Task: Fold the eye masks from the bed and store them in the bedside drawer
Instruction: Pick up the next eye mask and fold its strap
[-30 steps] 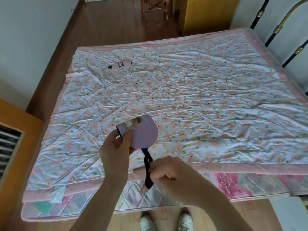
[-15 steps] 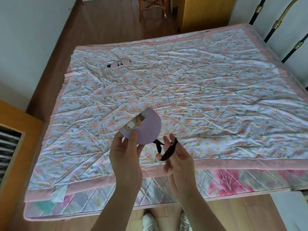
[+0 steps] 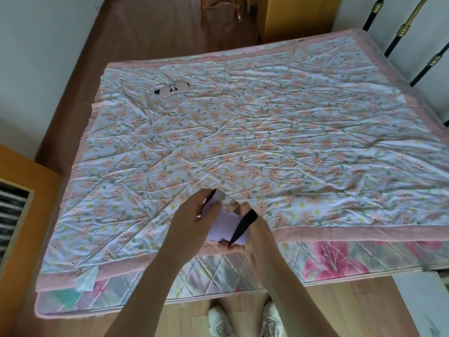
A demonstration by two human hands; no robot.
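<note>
Both hands (image 3: 194,222) (image 3: 255,229) grip the folded lilac eye mask (image 3: 224,227) above the bed (image 3: 315,147)

Lilac mask (image 3: 224,228): I've lowered it toward the bed's near edge.
Black strap (image 3: 244,226): my right hand (image 3: 257,235) now draws it across the mask.

Lilac eye mask (image 3: 227,227) with black strap (image 3: 244,226), pink panda-print mask (image 3: 173,88) far across the peach-flowered, pink-bordered quilt (image 3: 267,147)

One eye mask (image 3: 226,227) between both hands above the bed's near edge (image 3: 340,235), another eye mask (image 3: 173,89) far left.
</note>
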